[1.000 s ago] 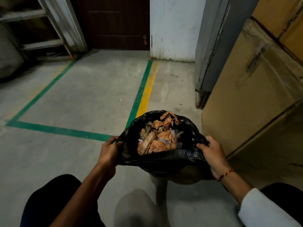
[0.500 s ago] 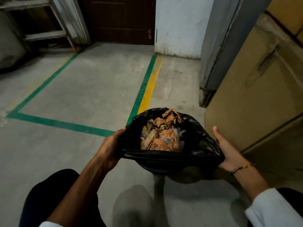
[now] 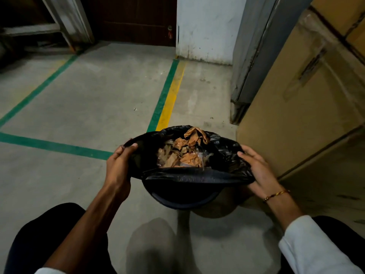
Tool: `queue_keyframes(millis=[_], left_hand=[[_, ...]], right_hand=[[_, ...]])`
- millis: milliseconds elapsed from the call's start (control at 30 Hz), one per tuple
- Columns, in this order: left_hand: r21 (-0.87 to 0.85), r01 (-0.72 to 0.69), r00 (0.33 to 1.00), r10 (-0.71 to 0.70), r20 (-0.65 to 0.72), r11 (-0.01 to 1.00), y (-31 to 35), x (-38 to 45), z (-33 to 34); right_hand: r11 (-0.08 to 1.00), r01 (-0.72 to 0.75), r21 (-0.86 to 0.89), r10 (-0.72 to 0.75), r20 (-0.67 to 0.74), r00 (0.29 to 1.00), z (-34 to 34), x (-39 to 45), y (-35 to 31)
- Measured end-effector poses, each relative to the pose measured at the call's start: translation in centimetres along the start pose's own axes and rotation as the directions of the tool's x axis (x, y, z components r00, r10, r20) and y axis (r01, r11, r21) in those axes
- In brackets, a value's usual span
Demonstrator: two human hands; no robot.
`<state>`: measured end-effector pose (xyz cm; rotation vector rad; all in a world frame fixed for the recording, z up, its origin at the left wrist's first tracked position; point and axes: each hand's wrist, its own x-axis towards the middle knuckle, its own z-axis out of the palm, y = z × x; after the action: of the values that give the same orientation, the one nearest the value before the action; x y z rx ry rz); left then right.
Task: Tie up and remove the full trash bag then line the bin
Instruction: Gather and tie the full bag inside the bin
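A black trash bag stands open in a dark round bin on the concrete floor in front of me. Crumpled brown paper and clear plastic fill the bag. My left hand pinches the bag's left rim and holds it lifted clear of the bin. My right hand grips the bag's right rim, fingers curled over the black plastic. The near rim of the bin shows below the stretched bag edge; the rest of the bin is hidden.
Large cardboard boxes stand close on the right, almost touching the bag. A grey metal door edge is behind them. Green and yellow floor lines run ahead. My dark-trousered knees frame the bottom.
My right hand went from open beside the bag to gripping its right rim. My left hand lifted the left rim up and outward, pulling the bag edge off the bin.
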<state>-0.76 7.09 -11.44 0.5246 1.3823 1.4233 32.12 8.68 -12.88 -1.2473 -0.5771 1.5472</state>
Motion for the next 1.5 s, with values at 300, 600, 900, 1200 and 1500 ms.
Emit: queue_keyframes(millis=[300,600,900,1200,1500], left_hand=[[0.07,0.148,0.989,-0.149,0.004,0.987,0.0,1.0,-1.2],[-0.02,0.134,0.988,-0.132,0.084,0.991,0.0,1.9,-2.0],[0.289,0.279,0.958,-0.287,-0.017,0.916,0.7,2.0,-0.6],[0.254,0.263,0.961,-0.277,0.023,0.931,0.4,6.0,1.5],[0.103,0.111,0.993,-0.116,0.037,0.988,1.7,5.5,1.9]], right_hand=[[0.931,-0.318,-0.177,0.307,-0.088,0.948,-0.4,0.9,1.4],[0.973,-0.127,-0.194,0.083,-0.221,0.972,0.6,1.3,1.6],[1.0,0.015,-0.016,-0.016,-0.051,0.999,0.9,0.4,-1.2],[0.962,-0.169,-0.216,0.139,-0.149,0.979,-1.1,0.4,0.4],[0.863,-0.225,-0.452,0.125,-0.24,0.963,-2.8,2.4,3.4]])
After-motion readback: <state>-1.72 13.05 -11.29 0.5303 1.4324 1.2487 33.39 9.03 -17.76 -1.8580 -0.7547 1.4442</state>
